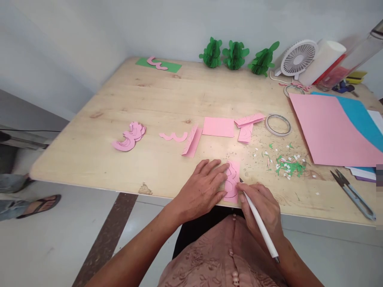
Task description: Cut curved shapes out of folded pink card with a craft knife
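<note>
A small pink paper piece (231, 187) with a wavy, scalloped outline drawn on it lies at the table's front edge. My left hand (206, 185) rests flat with its fingers spread, their tips pressing the paper's left side. In my right hand (263, 205) is a white pen (260, 219), its dark tip end by the paper's right edge. Just beyond lie a folded pink card (193, 141), a flat pink rectangle (218, 126), crossed folded pink strips (248, 125) and a wavy pink cutout (173, 137). A pile of scalloped pink cutouts (131, 135) sits farther left.
Thread snips (353, 195), green and white scraps (290, 165), a tape roll (278, 125) and large pink sheets (335, 127) lie to the right. Green paper figures (236, 55) and a small fan (299, 59) stand along the wall. Someone's sandaled foot (42, 205) shows at left.
</note>
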Motion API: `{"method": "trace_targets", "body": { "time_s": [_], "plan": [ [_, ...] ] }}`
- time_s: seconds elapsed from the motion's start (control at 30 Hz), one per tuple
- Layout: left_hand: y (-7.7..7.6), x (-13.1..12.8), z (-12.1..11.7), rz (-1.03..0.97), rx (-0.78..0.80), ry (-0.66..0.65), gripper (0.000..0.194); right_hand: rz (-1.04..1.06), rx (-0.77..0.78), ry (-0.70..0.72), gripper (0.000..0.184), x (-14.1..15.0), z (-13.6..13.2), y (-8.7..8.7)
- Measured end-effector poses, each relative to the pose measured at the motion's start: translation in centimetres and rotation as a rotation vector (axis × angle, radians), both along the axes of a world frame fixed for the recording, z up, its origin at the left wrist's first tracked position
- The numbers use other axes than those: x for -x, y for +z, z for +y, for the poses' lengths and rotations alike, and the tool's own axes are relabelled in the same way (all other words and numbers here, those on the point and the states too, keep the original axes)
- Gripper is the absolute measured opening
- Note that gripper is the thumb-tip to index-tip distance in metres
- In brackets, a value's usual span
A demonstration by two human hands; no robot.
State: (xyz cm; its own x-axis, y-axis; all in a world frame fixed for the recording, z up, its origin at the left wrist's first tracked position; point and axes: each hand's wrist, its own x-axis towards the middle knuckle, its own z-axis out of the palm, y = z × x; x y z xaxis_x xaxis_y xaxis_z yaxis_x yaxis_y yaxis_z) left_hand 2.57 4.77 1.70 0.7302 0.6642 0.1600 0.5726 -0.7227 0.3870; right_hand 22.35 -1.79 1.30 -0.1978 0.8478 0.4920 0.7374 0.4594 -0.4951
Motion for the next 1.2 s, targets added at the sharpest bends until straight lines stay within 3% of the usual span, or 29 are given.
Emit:
{"method": "trace_targets", "body": {
  "time_s": [0.83, 1.2],
  "plan": [
    [0.0, 0.0, 0.0, -0.009, 0.001, 0.007, 0.022, -0.033, -0.009, -0.001, 0.033, 0.1, 0.1, 0.0],
    [0.2, 0.0, 0.1, -0.014, 0.007, 0.006, 0.023, 0.127, 0.117, -0.018, 0.027, 0.2, 0.9, 1.2]
  ]
}}
